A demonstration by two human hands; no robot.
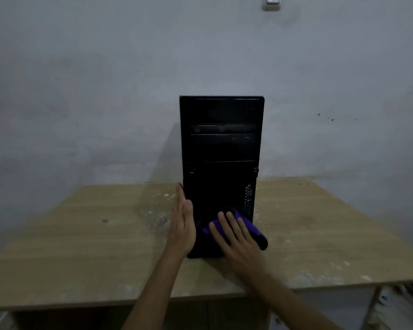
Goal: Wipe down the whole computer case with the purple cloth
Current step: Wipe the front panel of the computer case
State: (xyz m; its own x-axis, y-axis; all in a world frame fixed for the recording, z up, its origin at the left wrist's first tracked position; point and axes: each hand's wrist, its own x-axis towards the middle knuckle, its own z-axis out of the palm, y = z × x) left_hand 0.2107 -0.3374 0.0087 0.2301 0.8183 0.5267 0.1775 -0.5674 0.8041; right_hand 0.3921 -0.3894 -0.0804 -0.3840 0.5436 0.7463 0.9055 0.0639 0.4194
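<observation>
Right hand (234, 236) fingers spread flat pressing purple cloth (253, 231) on computer case (221, 144) front, left hand (183, 222) fingers together bracing its side

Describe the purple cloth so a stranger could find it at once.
On the wooden table stands a black computer case. Low on its front, under the right hand, lies the purple cloth, the only brightly coloured thing there.

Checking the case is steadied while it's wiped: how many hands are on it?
2. The left hand lies flat against the computer case's left side, low down; the right hand presses the purple cloth on its lower front.
</observation>
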